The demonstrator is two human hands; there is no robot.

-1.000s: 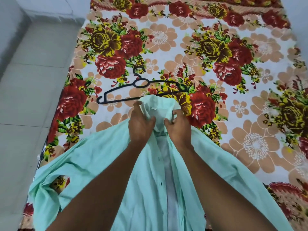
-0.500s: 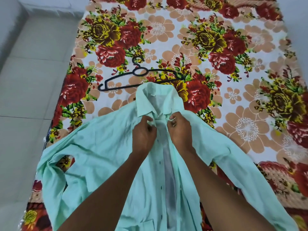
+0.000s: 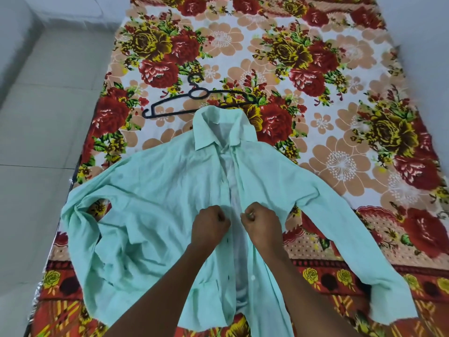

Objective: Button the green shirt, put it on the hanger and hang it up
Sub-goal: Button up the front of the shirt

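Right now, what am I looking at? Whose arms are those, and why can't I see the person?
There is only one picture here, and it comes from a small camera worn on a person's head. It looks forward and down, so you see what they see: their own two arms, not their face.

They stand at a bed covered by a flowered bedsheet. A light green shirt lies spread on it, front side up, sleeves out to both sides, and the front is open down the middle.

The left hand pinches one front edge of the shirt, and the right hand pinches the other edge, close together, about halfway down. It looks like they are getting ready to do up a button.

Beyond the collar lies a black hanger, flat on the sheet, with nobody touching it.
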